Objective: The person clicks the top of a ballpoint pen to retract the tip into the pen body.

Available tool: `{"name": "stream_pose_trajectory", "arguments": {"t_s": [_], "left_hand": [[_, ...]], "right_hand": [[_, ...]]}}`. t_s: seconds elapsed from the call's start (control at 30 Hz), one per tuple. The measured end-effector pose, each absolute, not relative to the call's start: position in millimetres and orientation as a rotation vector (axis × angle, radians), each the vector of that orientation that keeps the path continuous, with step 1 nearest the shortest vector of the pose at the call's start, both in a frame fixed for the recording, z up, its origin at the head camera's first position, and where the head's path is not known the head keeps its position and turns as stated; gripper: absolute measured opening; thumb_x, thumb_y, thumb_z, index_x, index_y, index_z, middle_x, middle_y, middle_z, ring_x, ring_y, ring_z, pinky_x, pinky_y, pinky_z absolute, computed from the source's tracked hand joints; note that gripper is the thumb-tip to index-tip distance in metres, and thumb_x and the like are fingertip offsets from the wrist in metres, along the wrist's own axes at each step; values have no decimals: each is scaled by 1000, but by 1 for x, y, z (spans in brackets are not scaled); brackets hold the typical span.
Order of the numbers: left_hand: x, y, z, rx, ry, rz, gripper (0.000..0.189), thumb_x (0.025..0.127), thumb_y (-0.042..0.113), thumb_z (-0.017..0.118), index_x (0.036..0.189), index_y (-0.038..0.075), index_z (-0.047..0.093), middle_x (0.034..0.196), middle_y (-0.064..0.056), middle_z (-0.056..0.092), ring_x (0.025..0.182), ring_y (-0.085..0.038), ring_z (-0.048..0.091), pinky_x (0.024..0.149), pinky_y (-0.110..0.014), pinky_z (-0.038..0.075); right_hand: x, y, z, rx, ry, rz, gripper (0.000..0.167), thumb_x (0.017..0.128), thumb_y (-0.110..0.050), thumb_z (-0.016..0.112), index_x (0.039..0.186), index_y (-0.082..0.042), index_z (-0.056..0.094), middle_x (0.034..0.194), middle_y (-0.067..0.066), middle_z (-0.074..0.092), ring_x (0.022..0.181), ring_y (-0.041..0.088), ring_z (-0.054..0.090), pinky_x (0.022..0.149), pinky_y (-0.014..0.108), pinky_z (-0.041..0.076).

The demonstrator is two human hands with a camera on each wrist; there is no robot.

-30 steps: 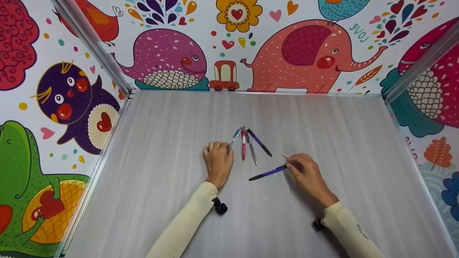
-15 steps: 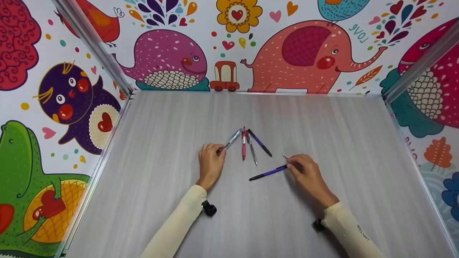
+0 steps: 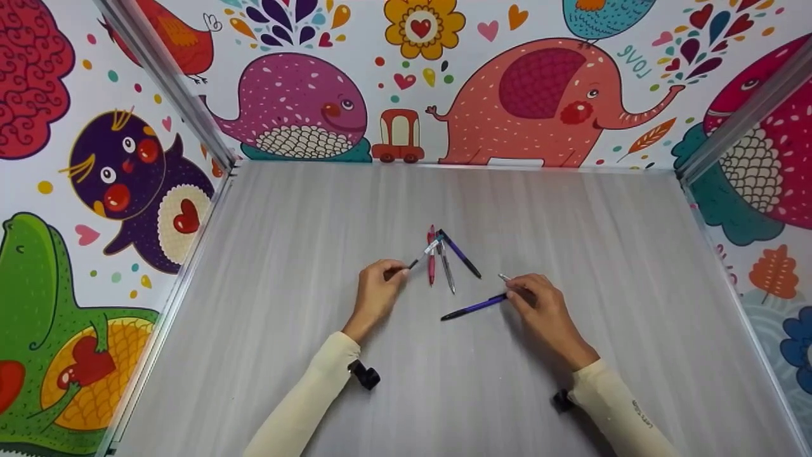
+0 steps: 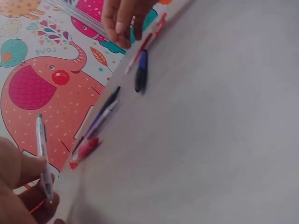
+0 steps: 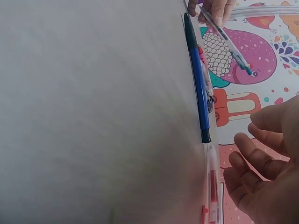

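Observation:
My left hand [image 3: 379, 295] pinches a clear pen with a teal end [image 3: 424, 252] between thumb and fingers. In the left wrist view this pen [image 4: 42, 144] is raised off the table, teal end up. From the head it overlaps the tops of a pink pen [image 3: 431, 271], a clear grey pen [image 3: 448, 274] and a dark blue pen [image 3: 464, 258], which lie fanned out. My right hand [image 3: 539, 308] hovers with loosely bent fingers holding nothing, as the right wrist view shows. Beside those fingers lies a clear pen with red inside [image 5: 213, 186], mostly hidden from the head.
A blue pen with black ends [image 3: 472, 308] lies crosswise in front of the fanned pens, one end near the right hand. The pale wood-grain table [image 3: 304, 209] is bounded by walls with printed cartoon animals [image 3: 533, 101] at the back and sides.
My left hand has picked up the teal-ended pen from the fan's left side, drawing back, then shifting slightly right so the pen crosses above the others. The right hand stays put.

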State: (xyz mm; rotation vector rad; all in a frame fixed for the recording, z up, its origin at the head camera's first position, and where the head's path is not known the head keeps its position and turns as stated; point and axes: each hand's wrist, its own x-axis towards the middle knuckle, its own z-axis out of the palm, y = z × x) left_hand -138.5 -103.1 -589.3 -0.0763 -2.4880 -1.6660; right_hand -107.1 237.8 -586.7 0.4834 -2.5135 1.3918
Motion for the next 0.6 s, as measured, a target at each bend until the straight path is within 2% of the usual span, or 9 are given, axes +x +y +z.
{"name": "stream_pose_trajectory", "arguments": {"t_s": [0.23,0.33,0.53,0.6], "left_hand": [[-133,-100,-582,-227,-2546,-1905,12,102,8,78,110,1,84,107,-10,80,98,-18,70,89,-32,56],[-130,-97,-581,-327,-2563,-1981,13,102,7,77,111,-1,83,109,-11,81,100,-18,71,91,-32,57],[-124,-88,-577,-398,-2592,-2021,12,104,8,76,111,2,84,109,-8,81,98,-15,71,86,-28,57],[-123,-86,-576,-404,-2595,-2034,12,104,9,76,111,3,84,109,-6,81,97,-14,70,84,-27,56]], "right_hand": [[-103,234,-579,469,-2482,1501,19,95,12,78,113,5,77,115,10,76,107,17,71,93,11,52],[-101,232,-575,509,-2440,1558,21,96,13,77,114,3,77,117,13,77,108,18,73,96,15,54],[-97,225,-566,604,-2340,1690,27,100,9,73,120,-9,79,118,18,77,111,28,75,99,23,57],[-95,223,-563,624,-2312,1718,26,101,9,72,122,-6,78,118,18,76,109,32,75,99,25,58]]}}
